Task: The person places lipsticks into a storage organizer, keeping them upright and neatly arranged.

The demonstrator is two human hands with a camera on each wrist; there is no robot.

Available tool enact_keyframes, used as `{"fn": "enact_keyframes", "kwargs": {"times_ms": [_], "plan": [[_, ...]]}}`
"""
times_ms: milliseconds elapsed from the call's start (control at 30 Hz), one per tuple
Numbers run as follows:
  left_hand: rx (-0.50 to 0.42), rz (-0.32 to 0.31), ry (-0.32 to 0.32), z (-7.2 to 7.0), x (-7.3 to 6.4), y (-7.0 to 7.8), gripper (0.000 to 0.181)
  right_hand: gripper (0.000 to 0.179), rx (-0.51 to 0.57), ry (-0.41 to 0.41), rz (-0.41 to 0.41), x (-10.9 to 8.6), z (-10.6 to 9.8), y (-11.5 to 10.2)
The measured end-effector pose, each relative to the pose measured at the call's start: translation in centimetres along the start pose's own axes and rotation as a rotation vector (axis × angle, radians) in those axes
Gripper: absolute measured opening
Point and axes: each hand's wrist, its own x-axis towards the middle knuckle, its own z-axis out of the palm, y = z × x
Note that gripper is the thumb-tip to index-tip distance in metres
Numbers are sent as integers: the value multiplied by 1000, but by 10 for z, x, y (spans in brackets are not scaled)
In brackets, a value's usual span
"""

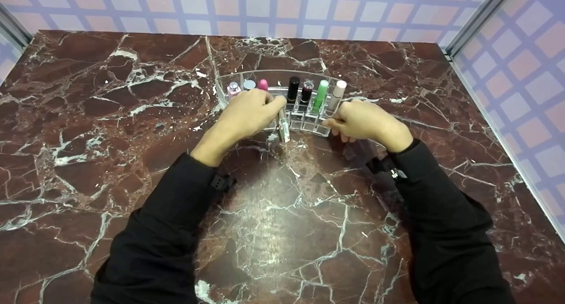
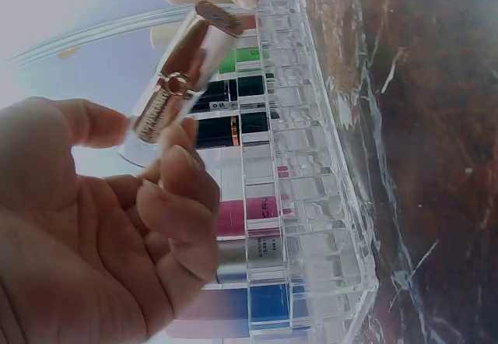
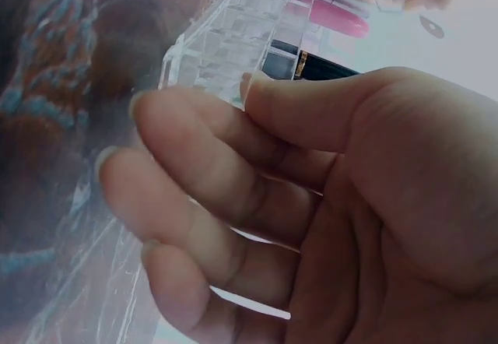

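Observation:
A clear tiered lipstick organizer (image 1: 311, 126) curves across the table, with several lipsticks and small bottles upright in its back row. My left hand (image 1: 251, 112) pinches a shiny gold lipstick tube (image 2: 183, 79) between thumb and fingers, tilted, in front of the organizer's middle. A ring emblem shows on its side. At the organizer's right end, my right hand (image 1: 368, 122) grips the corner with thumb and index finger; the other fingers (image 3: 179, 212) curl loosely below. Part of the left end is hidden behind my left hand in the head view.
In the back row stand a black tube (image 1: 293, 90), a dark tube with a clear cap (image 1: 306, 92), a green tube (image 1: 320, 95) and a pale pink-capped tube (image 1: 338, 94). A pink lipstick (image 1: 263, 84) is left of them. Tiled-pattern walls (image 1: 282, 13) border the marbled table (image 1: 273, 233).

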Motion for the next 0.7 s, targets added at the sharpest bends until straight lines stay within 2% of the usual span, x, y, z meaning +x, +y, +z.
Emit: {"fn": "enact_keyframes", "kwargs": {"times_ms": [167, 300, 467, 600, 700], "plan": [[-97, 70, 33, 0, 0, 0, 43, 41, 23, 94, -82, -8, -8, -6], [-140, 85, 40, 0, 1, -2, 39, 37, 78, 150, -154, -11, -12, -14], [-187, 111, 43, -1, 2, -4, 42, 42, 157, 115, -272, -8, -9, -20], [-238, 169, 25, 1, 3, -4, 42, 46, 196, 77, -352, -6, -5, -21], [-249, 217, -6, 2, 3, -4, 43, 42, 216, 69, -381, -5, -4, -22]]}}
